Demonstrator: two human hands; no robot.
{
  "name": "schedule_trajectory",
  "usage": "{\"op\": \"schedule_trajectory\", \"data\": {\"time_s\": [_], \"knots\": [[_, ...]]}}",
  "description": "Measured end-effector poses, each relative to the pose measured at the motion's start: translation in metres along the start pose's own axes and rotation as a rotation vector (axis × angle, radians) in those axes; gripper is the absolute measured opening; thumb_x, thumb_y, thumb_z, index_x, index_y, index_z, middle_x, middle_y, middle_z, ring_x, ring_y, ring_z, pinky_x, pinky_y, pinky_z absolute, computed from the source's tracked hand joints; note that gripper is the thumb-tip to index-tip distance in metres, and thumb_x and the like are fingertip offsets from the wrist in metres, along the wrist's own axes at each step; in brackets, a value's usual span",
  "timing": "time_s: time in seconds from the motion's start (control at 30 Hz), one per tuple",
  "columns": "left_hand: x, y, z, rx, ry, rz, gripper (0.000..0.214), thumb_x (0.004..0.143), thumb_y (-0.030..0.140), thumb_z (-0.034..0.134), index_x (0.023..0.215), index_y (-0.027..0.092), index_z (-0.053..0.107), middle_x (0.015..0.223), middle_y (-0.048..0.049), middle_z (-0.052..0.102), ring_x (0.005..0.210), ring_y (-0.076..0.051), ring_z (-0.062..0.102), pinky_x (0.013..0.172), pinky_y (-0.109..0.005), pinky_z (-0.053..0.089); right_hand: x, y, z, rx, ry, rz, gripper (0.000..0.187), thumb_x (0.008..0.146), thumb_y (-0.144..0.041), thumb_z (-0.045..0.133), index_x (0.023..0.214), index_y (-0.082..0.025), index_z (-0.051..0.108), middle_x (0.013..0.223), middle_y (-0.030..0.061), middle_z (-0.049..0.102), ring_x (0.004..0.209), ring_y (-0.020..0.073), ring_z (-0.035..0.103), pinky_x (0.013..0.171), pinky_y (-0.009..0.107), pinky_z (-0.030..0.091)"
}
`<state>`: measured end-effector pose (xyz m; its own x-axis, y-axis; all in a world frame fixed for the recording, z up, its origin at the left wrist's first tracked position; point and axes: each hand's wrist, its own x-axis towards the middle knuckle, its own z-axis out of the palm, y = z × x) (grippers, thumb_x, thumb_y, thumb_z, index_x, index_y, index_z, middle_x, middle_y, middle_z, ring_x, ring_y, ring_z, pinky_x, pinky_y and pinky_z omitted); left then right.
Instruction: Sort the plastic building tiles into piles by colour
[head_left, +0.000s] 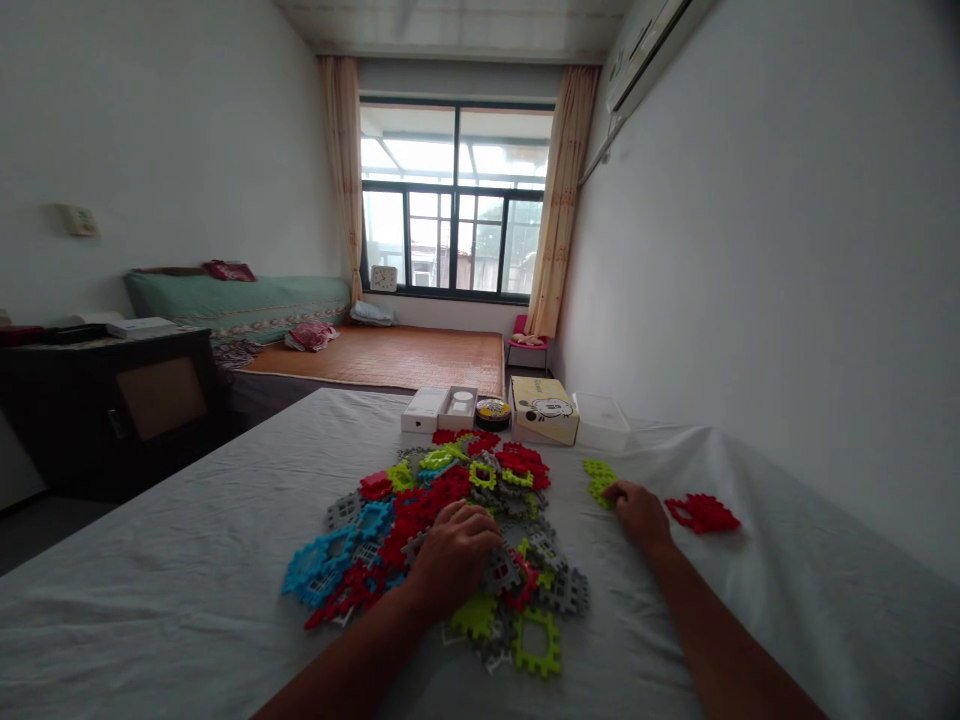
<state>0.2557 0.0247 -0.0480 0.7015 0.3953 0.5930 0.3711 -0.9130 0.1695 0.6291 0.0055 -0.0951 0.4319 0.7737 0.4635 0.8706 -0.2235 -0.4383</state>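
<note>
A heap of interlocking plastic puzzle tiles [420, 520] in red, blue, grey and lime green lies on the white sheet [187, 560]. My left hand [454, 555] rests knuckles-up on the middle of the heap, fingers curled down onto grey and red tiles. My right hand [637, 512] lies on the sheet to the right, its fingertips touching a small stack of lime green tiles [598, 478]. A separate group of red tiles [703, 513] sits just right of that hand.
At the far edge stand white boxes [440, 408], a round tin [493, 412], a yellow carton [546, 408] and a clear plastic tub [602, 421]. Beyond are a bed with a mat [390, 355], a dark cabinet [112, 400] on the left and a window [454, 200].
</note>
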Motion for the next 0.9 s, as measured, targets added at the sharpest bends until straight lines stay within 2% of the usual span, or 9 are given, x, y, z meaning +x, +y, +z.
{"op": "schedule_trajectory", "data": {"time_s": [0.13,0.2,0.27,0.33,0.43,0.5,0.6,0.73,0.9], "knots": [[-0.001,-0.001,0.001,-0.022,-0.009,-0.004,0.021,0.083,0.012,0.052,0.088,0.026,0.066,0.093,0.001,0.069,0.097,-0.016,0.058,0.1,-0.036,0.035,-0.002,-0.02,0.003,0.022,-0.003,-0.047,0.036,0.071,-0.011,0.041,0.09,-0.021,0.069,0.096,0.0048,0.071,0.093,0.0196,0.064,0.087,0.031,0.046],[-0.001,-0.001,0.001,-0.022,-0.016,-0.006,0.019,0.084,0.015,0.052,0.088,0.026,0.066,0.093,0.0004,0.069,0.098,-0.017,0.058,0.1,-0.037,0.035,-0.007,-0.041,0.004,0.102,-0.026,-0.106,0.034,0.075,-0.014,0.041,0.095,-0.021,0.067,0.098,0.0054,0.07,0.09,0.0191,0.064,0.086,0.032,0.047],[-0.001,-0.001,0.001,-0.015,-0.023,-0.005,0.018,0.085,0.017,0.052,0.088,0.026,0.067,0.093,-0.0005,0.069,0.097,-0.017,0.058,0.1,-0.038,0.035,-0.016,-0.067,0.006,0.234,-0.113,-0.19,0.031,0.079,-0.02,0.043,0.099,-0.021,0.066,0.097,0.0051,0.069,0.08,0.0179,0.065,0.078,0.031,0.051],[0.0,-0.001,0.001,-0.011,-0.03,-0.004,0.018,0.085,0.017,0.051,0.088,0.026,0.067,0.092,-0.0011,0.068,0.097,-0.018,0.058,0.1,-0.038,0.035,-0.027,-0.093,0.01,0.339,-0.215,-0.283,0.029,0.081,-0.026,0.046,0.103,-0.022,0.065,0.101,0.0054,0.067,0.08,0.0178,0.064,0.074,0.031,0.051],[0.0,0.001,0.001,-0.01,-0.037,-0.008,0.018,0.084,0.016,0.052,0.089,0.026,0.067,0.092,-0.0011,0.068,0.098,-0.018,0.058,0.099,-0.038,0.035,-0.039,-0.119,0.017,0.353,-0.269,-0.379,0.034,0.08,-0.03,0.055,0.112,-0.024,0.062,0.114,0.0067,0.063,0.098,0.0213,0.059,0.087,0.036,0.048],[0.001,0.002,0.001,-0.012,-0.034,-0.009,0.018,0.084,0.016,0.053,0.089,0.026,0.066,0.093,-0.0006,0.068,0.099,-0.018,0.057,0.099,-0.038,0.035,-0.043,-0.125,0.022,0.314,-0.266,-0.37,0.043,0.076,-0.033,0.063,0.117,-0.022,0.06,0.118,0.0083,0.062,0.106,0.0243,0.055,0.094,0.039,0.043],[0.001,0.003,0.001,-0.022,-0.027,-0.008,0.017,0.085,0.016,0.053,0.088,0.027,0.066,0.092,0.0007,0.069,0.098,-0.018,0.057,0.098,-0.038,0.034,-0.044,-0.124,0.026,0.297,-0.298,-0.321,0.054,0.073,-0.035,0.067,0.123,-0.02,0.055,0.112,0.0093,0.065,0.105,0.0255,0.055,0.094,0.039,0.042],[0.0,0.002,0.002,-0.025,-0.029,-0.01,0.017,0.086,0.016,0.053,0.088,0.027,0.066,0.091,0.0014,0.069,0.097,-0.017,0.057,0.098,-0.037,0.034,-0.044,-0.122,0.027,0.328,-0.344,-0.34,0.05,0.074,-0.032,0.065,0.122,-0.019,0.054,0.102,0.0069,0.067,0.1,0.0236,0.057,0.09,0.037,0.043],[0.0,0.002,0.003,-0.021,-0.033,-0.013,0.016,0.084,0.015,0.055,0.087,0.026,0.066,0.094,0.0022,0.068,0.099,-0.018,0.057,0.099,-0.037,0.033,-0.045,-0.124,0.026,0.348,-0.342,-0.346,0.045,0.075,-0.027,0.064,0.118,-0.019,0.055,0.111,0.0087,0.064,0.105,0.0234,0.055,0.093,0.036,0.042]]}}
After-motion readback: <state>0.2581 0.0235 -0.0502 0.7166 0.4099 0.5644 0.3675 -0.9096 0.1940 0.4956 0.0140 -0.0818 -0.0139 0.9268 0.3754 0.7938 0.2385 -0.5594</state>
